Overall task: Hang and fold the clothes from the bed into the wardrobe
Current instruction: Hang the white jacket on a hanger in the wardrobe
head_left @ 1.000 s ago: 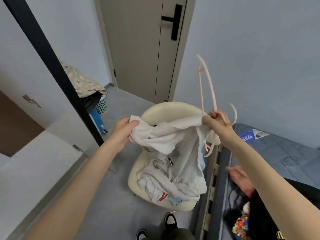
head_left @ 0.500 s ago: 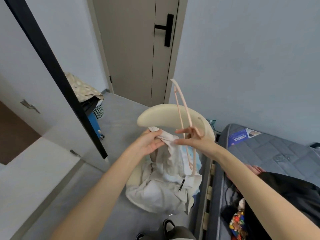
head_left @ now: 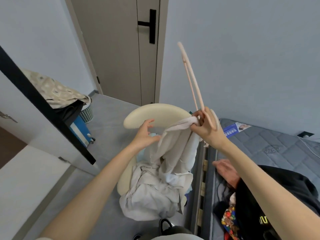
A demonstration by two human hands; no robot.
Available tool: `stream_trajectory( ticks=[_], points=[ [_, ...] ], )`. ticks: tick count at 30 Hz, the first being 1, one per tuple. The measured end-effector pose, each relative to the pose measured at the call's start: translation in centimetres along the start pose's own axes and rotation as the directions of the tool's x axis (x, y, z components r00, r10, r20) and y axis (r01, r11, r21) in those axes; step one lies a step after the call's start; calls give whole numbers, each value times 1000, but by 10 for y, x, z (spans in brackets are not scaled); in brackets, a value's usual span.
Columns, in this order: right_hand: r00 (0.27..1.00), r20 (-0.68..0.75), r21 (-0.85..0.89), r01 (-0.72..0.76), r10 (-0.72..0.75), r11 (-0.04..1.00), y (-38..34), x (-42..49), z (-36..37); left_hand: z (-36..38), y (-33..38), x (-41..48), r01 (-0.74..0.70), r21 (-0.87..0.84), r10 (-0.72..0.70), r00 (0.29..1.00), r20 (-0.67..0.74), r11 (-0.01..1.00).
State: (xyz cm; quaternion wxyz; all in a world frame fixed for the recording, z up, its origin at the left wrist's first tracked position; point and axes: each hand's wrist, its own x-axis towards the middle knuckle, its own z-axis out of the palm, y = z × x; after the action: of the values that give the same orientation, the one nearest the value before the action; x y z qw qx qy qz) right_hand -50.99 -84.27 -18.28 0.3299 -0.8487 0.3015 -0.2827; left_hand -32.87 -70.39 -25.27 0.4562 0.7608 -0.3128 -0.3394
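Note:
A pale cream garment (head_left: 173,153) hangs over the cream chair (head_left: 155,113), its lower part heaped on the seat. My right hand (head_left: 207,127) grips the garment's top edge together with a pink plastic hanger (head_left: 190,78), which sticks up and away from the hand. My left hand (head_left: 144,134) is just left of the cloth, fingers spread, thumb side touching the fabric. Dark clothes (head_left: 277,196) lie on the grey mattress (head_left: 268,144) at the right.
The wardrobe's black-edged door (head_left: 43,108) stands at the left. Behind it are a laundry basket (head_left: 86,113) with patterned cloth and a blue box (head_left: 81,132). A closed door (head_left: 121,49) is ahead. Another person's hand (head_left: 225,170) rests on the bed edge.
My right hand rose and moved right with the hanger, pulling the garment's top edge up. My left hand released its grip on the cloth and opened beside it.

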Motion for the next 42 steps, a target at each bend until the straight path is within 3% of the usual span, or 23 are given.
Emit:
stream_trajectory(
  ticks=[3, 5, 7, 10, 14, 17, 20, 24, 29, 37, 42],
  points=[
    [998, -6, -30, -55, 55, 998, 11, 0, -20, 23, -14, 17, -153, 395, 47, 963, 265, 906],
    [996, -27, -58, -88, 87, 994, 23, -2, -32, 48, -25, 26, -135, 460, -37, 937, 346, 878],
    [991, -55, -90, -126, 121, 988, 37, -7, -44, 71, -37, 29, -53, 472, -82, 962, 262, 880],
    [989, -56, -94, -140, 135, 986, 64, -18, -57, 93, -50, 34, -8, 481, -30, 997, 71, 877],
    [964, 133, -101, -218, 231, 971, 98, -34, -59, 107, -41, 44, -30, 480, 81, 993, -86, 877],
    [929, 286, -115, -212, 237, 970, 118, -40, -49, 111, -40, 51, -83, 520, 140, 988, -71, 850],
    [915, 318, -40, -249, 249, 968, 131, -39, -33, 120, -52, 48, -19, 484, 37, 999, -28, 875],
    [885, 409, -8, -239, 221, 971, 137, -35, -1, 143, -86, 31, 90, 284, -106, 993, 43, 955],
    [764, 563, -62, -341, 315, 938, 143, -29, 50, 133, -136, 3, 243, 149, -237, 970, -62, 958],
    [697, 651, -154, -268, 302, 951, 137, -16, 162, 74, -213, -1, 411, 90, -389, 901, -190, 907],
    [650, 693, -303, -130, 312, 944, 152, -22, 243, 53, -261, 26, 479, 86, -463, 872, -157, 874]
  ],
)
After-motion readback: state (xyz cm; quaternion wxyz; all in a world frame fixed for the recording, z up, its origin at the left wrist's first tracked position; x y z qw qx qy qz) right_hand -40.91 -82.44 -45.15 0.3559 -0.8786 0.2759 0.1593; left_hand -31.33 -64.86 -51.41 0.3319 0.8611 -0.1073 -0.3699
